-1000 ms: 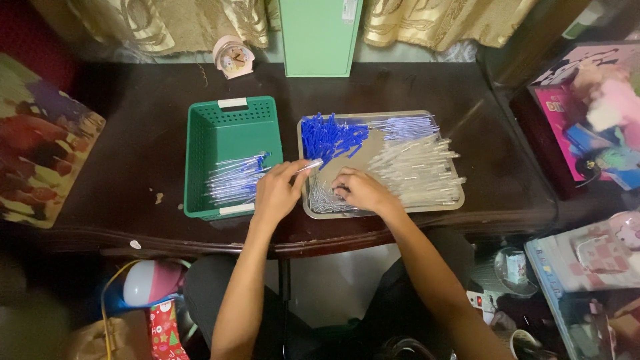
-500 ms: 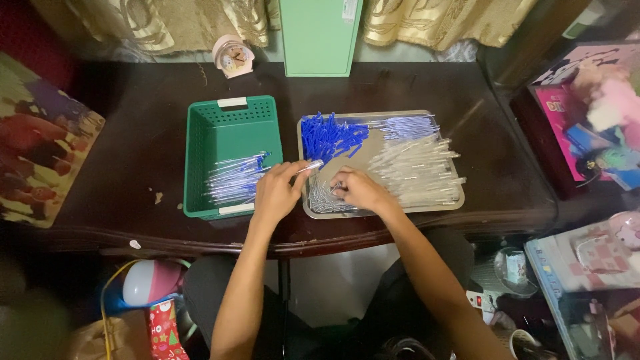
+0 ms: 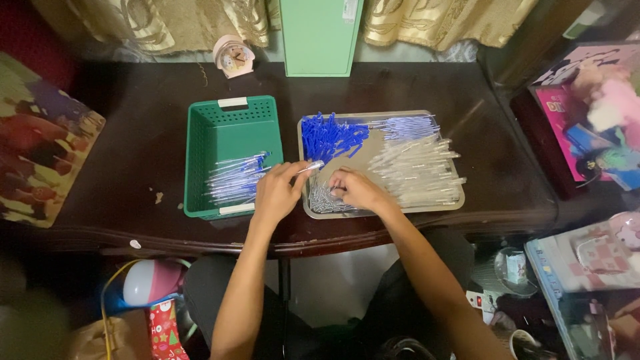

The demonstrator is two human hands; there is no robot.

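Far table (image 3: 167,93): bare dark wood, open.
Between basket (image 3: 200,160) and tray (image 3: 460,200): narrow gap, left hand (image 3: 277,193) over it.
Far edge: clock (image 3: 233,57), green box (image 3: 320,37).

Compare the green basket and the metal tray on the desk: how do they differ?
The green basket is deep, plastic, with perforated walls; the metal tray is shallow, grey and wider. The basket holds one small bundle of clear pens; the tray holds separate heaps: blue caps, clear barrels and small metal parts. The right hand rests in the tray; the left hand sits between both. Both are rectangular, side by side.
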